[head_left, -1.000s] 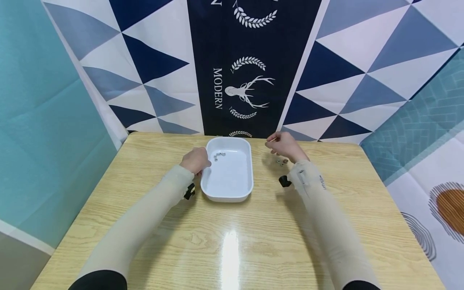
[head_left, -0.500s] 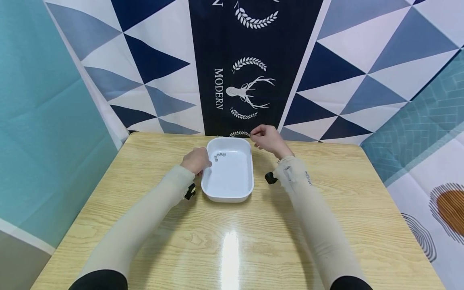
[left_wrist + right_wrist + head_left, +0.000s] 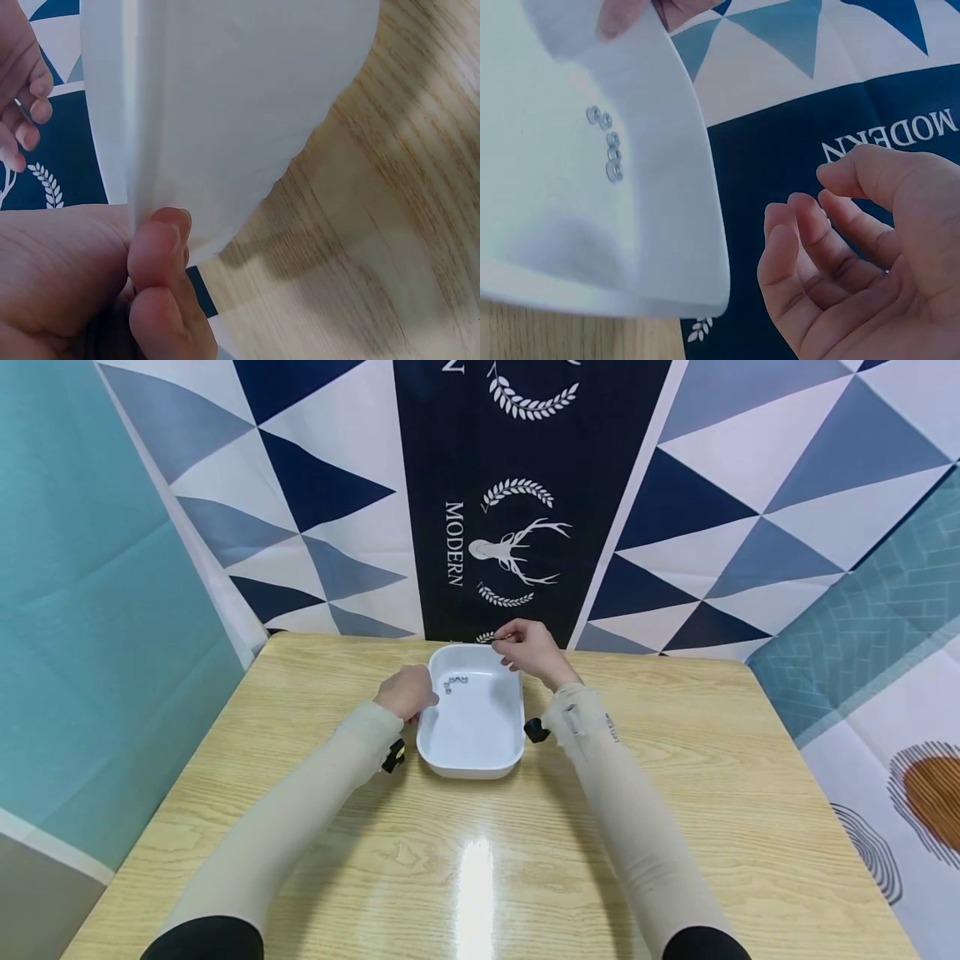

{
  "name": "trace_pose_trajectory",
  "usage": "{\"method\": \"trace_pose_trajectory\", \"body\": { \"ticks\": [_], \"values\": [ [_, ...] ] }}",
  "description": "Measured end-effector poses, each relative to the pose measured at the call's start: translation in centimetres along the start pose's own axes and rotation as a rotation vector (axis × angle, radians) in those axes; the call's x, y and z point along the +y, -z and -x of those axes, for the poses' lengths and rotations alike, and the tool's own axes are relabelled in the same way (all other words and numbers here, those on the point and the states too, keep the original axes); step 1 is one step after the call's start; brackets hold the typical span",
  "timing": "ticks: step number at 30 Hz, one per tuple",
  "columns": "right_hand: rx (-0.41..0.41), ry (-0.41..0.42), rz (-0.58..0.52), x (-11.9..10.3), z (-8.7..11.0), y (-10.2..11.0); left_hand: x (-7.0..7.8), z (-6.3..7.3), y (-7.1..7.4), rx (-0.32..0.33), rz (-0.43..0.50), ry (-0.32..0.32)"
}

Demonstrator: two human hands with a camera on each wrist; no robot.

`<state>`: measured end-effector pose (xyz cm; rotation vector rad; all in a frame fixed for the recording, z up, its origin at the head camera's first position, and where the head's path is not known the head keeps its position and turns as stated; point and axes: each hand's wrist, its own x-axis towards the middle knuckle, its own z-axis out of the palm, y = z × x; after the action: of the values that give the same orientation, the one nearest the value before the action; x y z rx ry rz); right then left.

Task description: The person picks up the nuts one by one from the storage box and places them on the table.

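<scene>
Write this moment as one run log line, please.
left hand: grips white tray by left rim | right hand: raised near tray's far right corner, grasp unclear | small metal rings: inside tray

I see a white tub [image 3: 472,727], right side up on the wooden table [image 3: 420,860]. Five tiny shiny rings [image 3: 613,140] lie inside it, near the far left corner.

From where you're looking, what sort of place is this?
Probably a makeshift tabletop workspace indoors: a pale wood-grain table, blue-and-white triangle-patterned hangings behind it, and a white rectangular tray holding small silvery rings.
</scene>
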<state>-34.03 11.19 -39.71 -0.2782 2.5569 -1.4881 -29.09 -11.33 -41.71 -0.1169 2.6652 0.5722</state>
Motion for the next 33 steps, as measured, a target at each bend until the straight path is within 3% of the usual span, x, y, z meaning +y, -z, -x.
{"method": "trace_pose_trajectory", "body": {
  "ticks": [7,14,33],
  "values": [
    [-0.021,0.004,-0.032,0.1,-0.7,-1.3,-0.1,-0.1,0.1,-0.002,0.006,0.005],
    [-0.040,-0.034,-0.035,0.0,-0.9,-2.4,-0.2,-0.3,0.1,0.025,-0.057,-0.024],
    [-0.106,-0.114,-0.047,0.7,-2.5,-4.9,0.0,-0.6,-0.1,-0.007,-0.021,0.009]
  ]
}}
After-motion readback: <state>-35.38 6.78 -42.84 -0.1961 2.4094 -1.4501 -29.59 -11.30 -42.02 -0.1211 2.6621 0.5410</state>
